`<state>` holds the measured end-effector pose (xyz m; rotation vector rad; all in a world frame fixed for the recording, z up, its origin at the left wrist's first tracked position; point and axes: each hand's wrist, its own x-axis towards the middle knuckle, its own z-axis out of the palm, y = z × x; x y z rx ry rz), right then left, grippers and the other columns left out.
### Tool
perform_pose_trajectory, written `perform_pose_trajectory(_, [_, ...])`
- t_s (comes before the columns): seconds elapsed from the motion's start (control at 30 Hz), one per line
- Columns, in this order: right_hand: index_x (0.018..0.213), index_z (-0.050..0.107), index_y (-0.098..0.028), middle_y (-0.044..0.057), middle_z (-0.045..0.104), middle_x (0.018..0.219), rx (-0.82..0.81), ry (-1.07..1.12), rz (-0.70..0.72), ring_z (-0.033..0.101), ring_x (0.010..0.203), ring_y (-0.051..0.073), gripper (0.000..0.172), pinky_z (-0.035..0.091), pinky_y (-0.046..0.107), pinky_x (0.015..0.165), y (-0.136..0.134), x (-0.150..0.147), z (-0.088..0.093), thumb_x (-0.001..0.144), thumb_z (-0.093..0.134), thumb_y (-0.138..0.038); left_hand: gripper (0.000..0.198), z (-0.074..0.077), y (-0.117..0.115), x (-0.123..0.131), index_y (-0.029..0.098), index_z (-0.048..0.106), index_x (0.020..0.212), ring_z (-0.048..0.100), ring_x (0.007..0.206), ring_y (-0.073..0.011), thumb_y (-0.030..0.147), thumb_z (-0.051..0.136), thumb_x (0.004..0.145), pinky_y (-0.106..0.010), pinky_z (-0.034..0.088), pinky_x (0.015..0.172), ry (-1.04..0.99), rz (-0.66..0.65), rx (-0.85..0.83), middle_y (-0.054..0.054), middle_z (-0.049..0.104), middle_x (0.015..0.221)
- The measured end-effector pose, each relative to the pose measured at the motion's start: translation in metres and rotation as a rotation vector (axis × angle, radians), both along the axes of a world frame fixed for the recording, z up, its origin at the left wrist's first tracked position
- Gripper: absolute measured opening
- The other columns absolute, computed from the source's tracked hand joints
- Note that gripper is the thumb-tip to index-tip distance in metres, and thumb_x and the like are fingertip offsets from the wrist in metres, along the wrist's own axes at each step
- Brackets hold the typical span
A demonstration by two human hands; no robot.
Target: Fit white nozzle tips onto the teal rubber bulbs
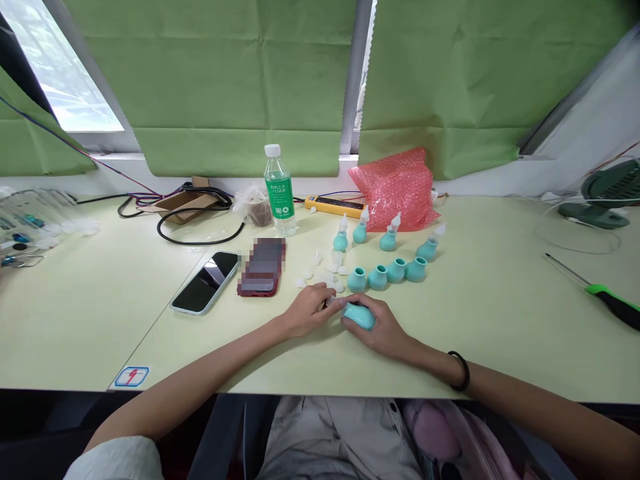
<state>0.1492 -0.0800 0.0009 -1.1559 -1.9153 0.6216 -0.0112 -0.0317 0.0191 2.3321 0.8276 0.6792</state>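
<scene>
My right hand (383, 327) is wrapped round a teal rubber bulb (359, 315) lying on the pale table (500, 313). At the bulb's neck, my left hand (307, 310) pinches a small clear white tip (331, 301). Just beyond my hands lies a scatter of loose white tips (323, 273). A row of several teal bulbs without tips (386, 273) stands past them. Farther back are several bulbs with white tips fitted (387, 237).
Two phones (206, 281) (262, 267) lie to the left of the bulbs. A water bottle (279, 192), a yellow power strip (334, 205), pink bubble wrap (395, 188), cables and a cardboard box (180, 203) line the back. A green-handled screwdriver (607, 299) and a fan (603, 193) are at the right.
</scene>
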Motion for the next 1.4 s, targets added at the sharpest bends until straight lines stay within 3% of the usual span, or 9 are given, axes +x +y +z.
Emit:
perform_pose_trajectory(0.13, [0.08, 0.051, -0.018, 0.001, 0.057, 0.07, 0.041, -0.048, -0.049, 0.052, 0.062, 0.014, 0.019, 0.042, 0.027, 0.06, 0.001, 0.001, -0.005, 0.066, 0.054, -0.03, 0.044, -0.005, -0.002, 0.004, 0.014, 0.034, 0.047, 0.028, 0.041, -0.0054, 0.045, 0.028, 0.079, -0.021, 0.024, 0.042, -0.119, -0.078, -0.484, 0.005, 0.03, 0.042])
perform_pose_trajectory(0.23, [0.08, 0.051, -0.019, 0.001, 0.058, 0.067, 0.076, -0.088, -0.016, 0.051, 0.059, 0.013, 0.018, 0.041, 0.026, 0.058, 0.0, 0.001, -0.006, 0.067, 0.054, -0.031, 0.046, -0.008, 0.0, 0.005, 0.015, 0.032, 0.044, 0.026, 0.038, -0.0048, 0.044, 0.027, 0.079, -0.021, 0.022, 0.04, -0.209, -0.101, -0.681, 0.005, 0.028, 0.038])
perform_pose_trajectory(0.4, [0.083, 0.051, -0.018, 0.003, 0.06, 0.073, 0.133, -0.086, 0.031, 0.053, 0.061, 0.013, 0.021, 0.042, 0.026, 0.059, -0.008, 0.0, -0.002, 0.069, 0.053, -0.034, 0.044, -0.007, -0.004, 0.006, 0.014, 0.035, 0.046, 0.028, 0.038, -0.0046, 0.043, 0.031, 0.078, -0.02, 0.022, 0.04, -0.312, -0.038, -0.697, 0.005, 0.032, 0.039])
perform_pose_trajectory(0.53, [0.078, 0.052, -0.018, 0.0, 0.058, 0.065, 0.065, -0.074, -0.027, 0.05, 0.055, 0.012, 0.018, 0.041, 0.024, 0.055, -0.008, -0.001, 0.002, 0.069, 0.052, -0.034, 0.047, -0.004, -0.01, 0.005, 0.014, 0.037, 0.051, 0.031, 0.039, -0.0057, 0.043, 0.017, 0.081, -0.02, 0.024, 0.042, -0.311, -0.027, -0.647, 0.004, 0.035, 0.04])
perform_pose_trajectory(0.67, [0.075, 0.054, -0.018, -0.001, 0.056, 0.062, -0.013, -0.05, -0.011, 0.05, 0.055, 0.012, 0.014, 0.041, 0.023, 0.054, -0.006, -0.002, 0.003, 0.07, 0.051, -0.031, 0.039, -0.004, -0.011, 0.005, 0.014, 0.035, 0.049, 0.027, 0.044, -0.0052, 0.042, 0.036, 0.076, -0.02, 0.021, 0.044, -0.18, -0.019, -0.452, 0.005, 0.03, 0.044])
perform_pose_trajectory(0.77, [0.072, 0.054, -0.018, -0.002, 0.055, 0.059, -0.019, -0.062, 0.01, 0.048, 0.053, 0.011, 0.014, 0.04, 0.022, 0.052, -0.006, -0.002, 0.003, 0.069, 0.052, -0.031, 0.035, -0.005, -0.011, 0.005, 0.013, 0.036, 0.048, 0.024, 0.044, -0.0051, 0.036, 0.036, 0.075, -0.02, 0.019, 0.043, -0.126, -0.037, -0.443, 0.005, 0.028, 0.043])
perform_pose_trajectory(1.0, [0.073, 0.055, -0.019, -0.001, 0.056, 0.063, -0.011, -0.087, 0.066, 0.049, 0.056, 0.011, 0.016, 0.04, 0.022, 0.053, -0.008, -0.002, 0.003, 0.07, 0.052, -0.034, 0.027, -0.005, -0.012, 0.005, 0.014, 0.035, 0.045, 0.021, 0.04, -0.0041, 0.023, 0.036, 0.07, -0.02, 0.016, 0.04, -0.225, -0.156, -0.639, 0.006, 0.025, 0.04])
perform_pose_trajectory(1.17, [0.073, 0.055, -0.019, -0.001, 0.056, 0.062, 0.007, -0.084, 0.06, 0.049, 0.056, 0.012, 0.018, 0.041, 0.023, 0.055, -0.007, -0.001, 0.004, 0.07, 0.052, -0.036, 0.029, -0.008, -0.011, 0.007, 0.015, 0.026, 0.045, 0.016, 0.037, -0.0025, 0.025, 0.037, 0.069, -0.02, 0.011, 0.039, -0.337, -0.224, -0.933, 0.007, 0.019, 0.041])
perform_pose_trajectory(1.4, [0.078, 0.053, -0.019, 0.001, 0.057, 0.065, 0.159, -0.098, 0.155, 0.052, 0.058, 0.012, 0.014, 0.042, 0.023, 0.055, -0.011, 0.002, 0.009, 0.073, 0.049, -0.032, 0.033, -0.004, -0.006, 0.004, 0.018, 0.021, 0.045, 0.014, 0.034, -0.0036, 0.033, 0.031, 0.073, -0.019, 0.014, 0.036, -0.315, -0.292, -1.121, 0.007, 0.016, 0.036])
